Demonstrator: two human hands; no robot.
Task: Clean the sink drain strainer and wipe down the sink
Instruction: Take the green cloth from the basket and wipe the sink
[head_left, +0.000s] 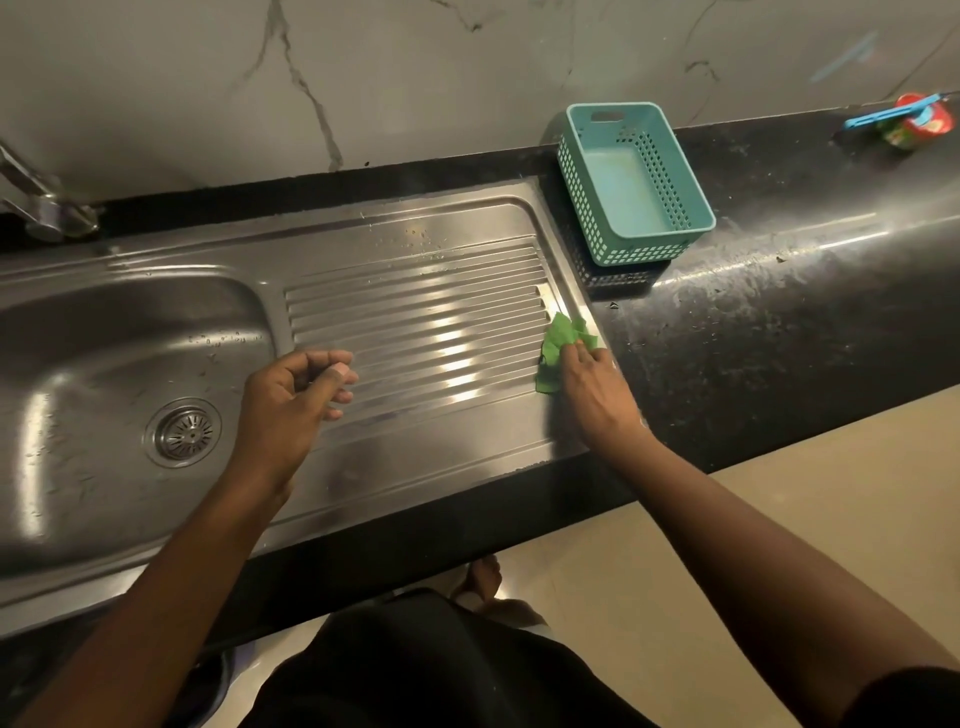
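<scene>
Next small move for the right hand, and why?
Probably draw the green cloth left along the drainboard ribs toward the basin: the right hand holds it at the ribs' right end, and droplets sit near the back edge.

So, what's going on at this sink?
A person is wiping the steel sink's ribbed draining board. Their right hand holds a scrunched green cloth against the board's right edge, near a teal basket. The left hand hovers above the board, loosely curled and holding nothing. The drain strainer sits in place in the basin.
</scene>
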